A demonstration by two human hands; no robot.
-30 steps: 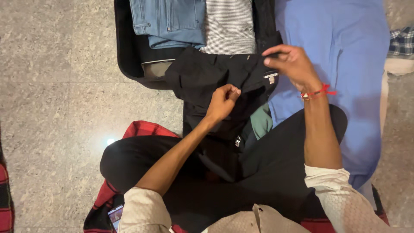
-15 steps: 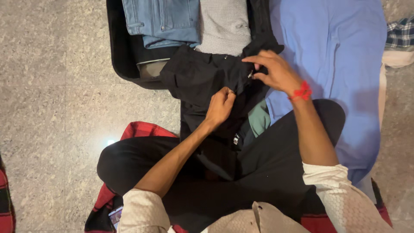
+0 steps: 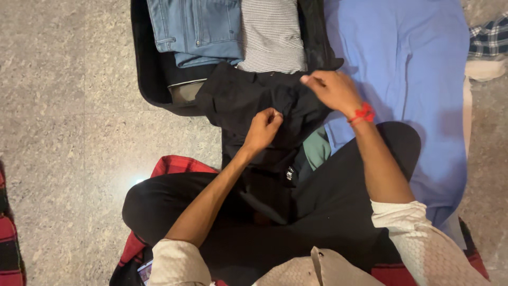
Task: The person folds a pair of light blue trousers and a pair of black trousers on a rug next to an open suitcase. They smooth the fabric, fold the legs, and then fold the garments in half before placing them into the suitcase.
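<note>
Against the frame a second ago: black garment [image 3: 248,98] lower and flatter, its upper edge no longer lifted; right hand [image 3: 330,90] dropped from a raised pinch at the waistband label to a low grip on the cloth's right corner; left hand [image 3: 263,128] hardly shifted.

Largest first. Speckled stone floor [image 3: 69,106] all around. Blue sheet [image 3: 407,69] spread at right. Open black suitcase [image 3: 151,79] at top, packed with folded blue jeans [image 3: 198,26] beside a checked shirt [image 3: 272,34]. Black garment draped over the suitcase's near edge and down toward the crossed legs. Right hand on the garment's upper right corner, fingers curled, pinching the fabric. Left hand lower, at the garment's middle, fingers bunched, nipping a fold.
</note>
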